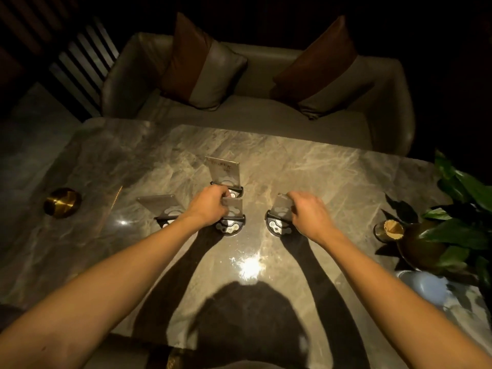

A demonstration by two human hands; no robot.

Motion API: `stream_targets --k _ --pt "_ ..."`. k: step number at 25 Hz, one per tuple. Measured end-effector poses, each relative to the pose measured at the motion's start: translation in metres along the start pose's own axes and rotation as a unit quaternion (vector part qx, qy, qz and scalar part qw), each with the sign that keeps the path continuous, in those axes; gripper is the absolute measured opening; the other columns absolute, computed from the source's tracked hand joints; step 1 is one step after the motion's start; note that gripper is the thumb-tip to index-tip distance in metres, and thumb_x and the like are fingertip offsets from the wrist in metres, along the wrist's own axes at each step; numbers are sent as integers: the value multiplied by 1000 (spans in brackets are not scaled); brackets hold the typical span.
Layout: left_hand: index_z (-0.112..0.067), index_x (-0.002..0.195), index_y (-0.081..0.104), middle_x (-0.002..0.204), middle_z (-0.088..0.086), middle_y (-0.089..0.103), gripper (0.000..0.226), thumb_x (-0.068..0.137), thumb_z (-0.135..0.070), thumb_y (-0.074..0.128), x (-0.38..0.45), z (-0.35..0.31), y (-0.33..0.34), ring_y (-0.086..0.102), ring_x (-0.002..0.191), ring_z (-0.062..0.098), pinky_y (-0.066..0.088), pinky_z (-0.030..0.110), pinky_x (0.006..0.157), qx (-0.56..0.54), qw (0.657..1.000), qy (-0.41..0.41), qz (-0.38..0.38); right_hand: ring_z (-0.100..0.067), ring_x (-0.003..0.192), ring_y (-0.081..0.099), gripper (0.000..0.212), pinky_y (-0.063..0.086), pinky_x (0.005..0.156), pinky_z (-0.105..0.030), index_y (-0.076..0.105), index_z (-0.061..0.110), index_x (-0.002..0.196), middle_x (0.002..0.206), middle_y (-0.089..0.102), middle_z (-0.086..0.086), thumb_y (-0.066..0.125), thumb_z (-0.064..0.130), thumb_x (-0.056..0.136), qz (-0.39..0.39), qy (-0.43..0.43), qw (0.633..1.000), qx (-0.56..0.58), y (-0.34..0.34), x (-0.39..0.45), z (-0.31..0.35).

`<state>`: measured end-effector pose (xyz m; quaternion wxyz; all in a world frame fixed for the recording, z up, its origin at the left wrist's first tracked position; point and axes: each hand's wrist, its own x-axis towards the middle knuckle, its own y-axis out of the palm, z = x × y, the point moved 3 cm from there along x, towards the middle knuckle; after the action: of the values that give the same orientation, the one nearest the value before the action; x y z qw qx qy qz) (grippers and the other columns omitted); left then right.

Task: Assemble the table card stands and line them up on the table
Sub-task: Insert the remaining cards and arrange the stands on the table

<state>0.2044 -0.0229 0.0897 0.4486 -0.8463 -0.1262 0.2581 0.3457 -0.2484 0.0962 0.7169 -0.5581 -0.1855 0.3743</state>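
Several table card stands, each a clear panel in a dark round base, stand on the marble table. The far stand is upright behind the others. The left stand leans beside my left forearm. My left hand grips the panel of the middle stand from above. My right hand pinches the clear panel of the right stand, whose base rests on the table.
A brass bowl sits at the table's left. At the right stand a toothpick holder, a potted plant and a pale blue dish. A sofa with two cushions lies beyond the far edge.
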Motion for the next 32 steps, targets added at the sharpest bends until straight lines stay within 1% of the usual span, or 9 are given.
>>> stream_targets --k 4,7,11,14,17,20,22,26,32 --pt "-22 90 72 87 1 73 15 81 -10 68 -13 -6 3 66 86 25 53 36 73 -15 999 -24 -28 -33 87 61 14 49 68 -40 60 13 100 93 66 -11 61 6 88 17 -11 999 26 -1 -1 -10" --pt "-23 93 74 89 2 74 15 87 -11 65 -20 -14 6 66 88 24 55 41 79 -30 999 -18 -20 -33 84 62 12 46 67 -36 61 14 98 92 66 -11 59 7 88 44 12 998 41 -5 2 -9" --pt "-28 103 74 99 -2 74 20 89 -15 67 -21 -25 9 65 95 21 54 40 85 -40 999 0 -9 -31 82 62 4 42 66 -34 59 20 90 88 67 -6 59 16 89 62 23 996 58 -12 -5 -10" --pt "-30 103 73 102 -4 74 20 89 -18 67 -16 -30 9 66 98 21 54 41 88 -67 998 2 -5 -30 82 63 12 40 65 -32 55 24 86 85 66 -1 60 14 88 65 37 996 41 -16 -13 -13" --pt "-28 99 74 97 -3 72 19 90 -14 66 -13 -37 7 66 93 19 55 42 87 -74 997 20 2 -30 84 65 15 48 67 -35 59 22 90 88 69 -3 59 9 85 64 43 996 38 -17 -18 -12" --pt "-25 96 74 91 -3 73 16 89 -14 64 -9 -41 8 66 89 19 55 42 84 -66 997 46 6 -29 85 65 11 55 74 -40 62 20 94 90 70 -3 58 13 87 58 52 996 46 -18 -25 -8" --pt "-26 99 74 94 -3 73 18 89 -15 64 -6 -42 12 66 93 20 54 42 86 -67 996 56 15 -29 84 65 8 55 74 -43 63 19 94 89 70 -4 57 16 89 51 51 996 58 -17 -29 -5" --pt "-26 111 74 104 -1 74 23 91 -17 66 -2 -45 16 66 100 20 53 39 89 -75 995 64 22 -29 84 65 12 55 72 -44 64 18 93 89 70 -5 56 10 88 48 67 995 57 -18 -37 -2" --pt "-24 107 75 101 0 74 20 93 -17 64 2 -50 24 66 96 20 50 32 81 -78 991 90 58 -27 90 67 16 56 75 -42 67 19 102 96 73 -5 59 13 89 56 77 994 49 -16 -42 -4"
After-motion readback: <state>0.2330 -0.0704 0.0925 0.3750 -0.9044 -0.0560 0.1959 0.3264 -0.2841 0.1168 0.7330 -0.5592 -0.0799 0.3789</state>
